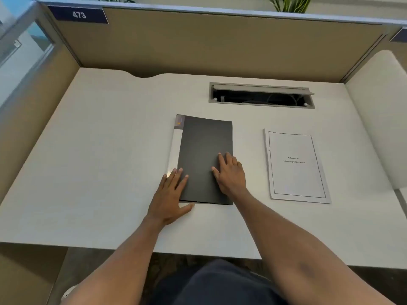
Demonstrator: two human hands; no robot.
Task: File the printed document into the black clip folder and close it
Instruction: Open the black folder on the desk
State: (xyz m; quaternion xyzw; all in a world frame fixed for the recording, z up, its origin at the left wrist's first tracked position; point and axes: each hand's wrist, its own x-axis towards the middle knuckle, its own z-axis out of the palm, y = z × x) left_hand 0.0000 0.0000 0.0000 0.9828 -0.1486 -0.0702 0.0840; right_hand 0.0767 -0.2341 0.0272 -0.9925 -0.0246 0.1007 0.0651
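Note:
The black clip folder lies shut and flat in the middle of the white desk, with a white spine strip along its left edge. My left hand rests flat on the folder's lower left corner, fingers spread, thumb on the desk. My right hand lies flat on the cover's lower right part, fingers pointing up and left. The printed document, a white stapled sheaf with a framed title page, lies to the right of the folder, apart from it and untouched.
An open cable tray slot is set in the desk behind the folder. Tan partition walls enclose the desk at the back and left, with a "473" sign. A pale chair back stands at the right.

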